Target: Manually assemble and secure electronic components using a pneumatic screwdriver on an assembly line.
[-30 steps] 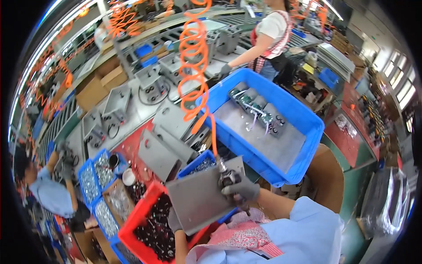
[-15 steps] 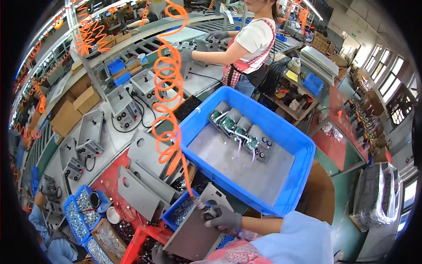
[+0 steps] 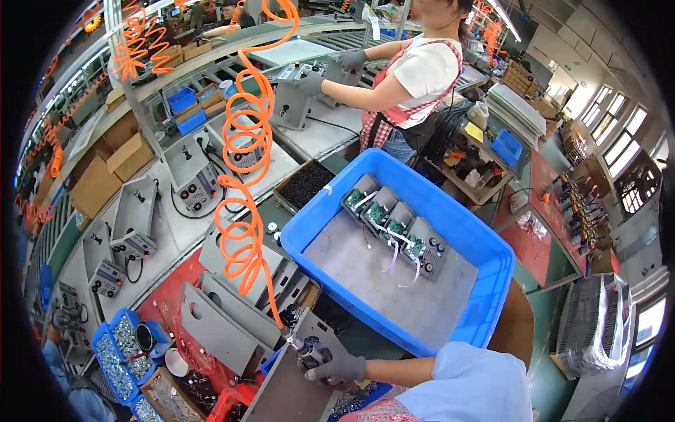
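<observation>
Grey-gloved right grip (image 3: 339, 368) encloses a dark metal air tool (image 3: 309, 356), long axis slanting far-left over a grey sheet-metal panel (image 3: 290, 387); left grip unseen.

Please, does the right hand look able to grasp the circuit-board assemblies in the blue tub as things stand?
Probably not: the right hand holds a pneumatic tool, though the blue tub is open above the circuit-board assemblies.

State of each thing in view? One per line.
Right hand: gloved, closed around power tool.
Power tool: held, orange hose attached.
Orange hose: coiled above, straight near the tool.
Grey panel: partly hidden behind tool and hand.
Blue tub: open, partly filled.
Circuit-board units: side by side in tub.
Small blue bins: open, holding metal parts.
Cardboard box: open.
Left hand: out of view.
</observation>
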Demonstrator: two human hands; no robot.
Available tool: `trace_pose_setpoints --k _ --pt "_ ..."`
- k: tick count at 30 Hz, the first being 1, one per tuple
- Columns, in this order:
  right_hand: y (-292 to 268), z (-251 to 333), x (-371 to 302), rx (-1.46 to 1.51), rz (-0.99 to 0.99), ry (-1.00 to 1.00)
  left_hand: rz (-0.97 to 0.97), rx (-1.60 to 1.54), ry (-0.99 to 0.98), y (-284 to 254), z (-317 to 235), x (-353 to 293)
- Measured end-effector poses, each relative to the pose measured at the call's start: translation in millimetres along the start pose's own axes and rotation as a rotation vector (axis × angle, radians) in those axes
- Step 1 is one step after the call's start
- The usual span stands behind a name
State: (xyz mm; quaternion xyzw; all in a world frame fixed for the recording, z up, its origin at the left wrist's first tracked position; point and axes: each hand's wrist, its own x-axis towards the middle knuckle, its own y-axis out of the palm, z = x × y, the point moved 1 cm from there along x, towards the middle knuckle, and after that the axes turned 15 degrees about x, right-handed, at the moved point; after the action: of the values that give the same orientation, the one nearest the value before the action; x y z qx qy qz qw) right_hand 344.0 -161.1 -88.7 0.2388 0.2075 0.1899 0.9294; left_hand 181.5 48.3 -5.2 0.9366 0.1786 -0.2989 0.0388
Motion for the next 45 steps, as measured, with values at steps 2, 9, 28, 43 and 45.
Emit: trace_pose_setpoints --k 2,9,28,43,45 --pt "0 -3 4 -0.037 -0.024 -0.054 0.025 -0.016 -0.029 3 1 2" --pt "19 47 -14 0.077 -0.109 0.300 0.105 -0.007 -0.050 11 4 5" --pt "68 28 -126 0.176 -0.331 0.053 0.350 -0.078 0.075 -14 54 -23" --pt "75 15 -98 -0.026 -0.107 0.125 0.318 -0.292 -0.136 -29 65 -59" --pt "71 32 -100 -0.012 -0.070 0.173 0.239 -0.200 -0.109 -19 60 -56"
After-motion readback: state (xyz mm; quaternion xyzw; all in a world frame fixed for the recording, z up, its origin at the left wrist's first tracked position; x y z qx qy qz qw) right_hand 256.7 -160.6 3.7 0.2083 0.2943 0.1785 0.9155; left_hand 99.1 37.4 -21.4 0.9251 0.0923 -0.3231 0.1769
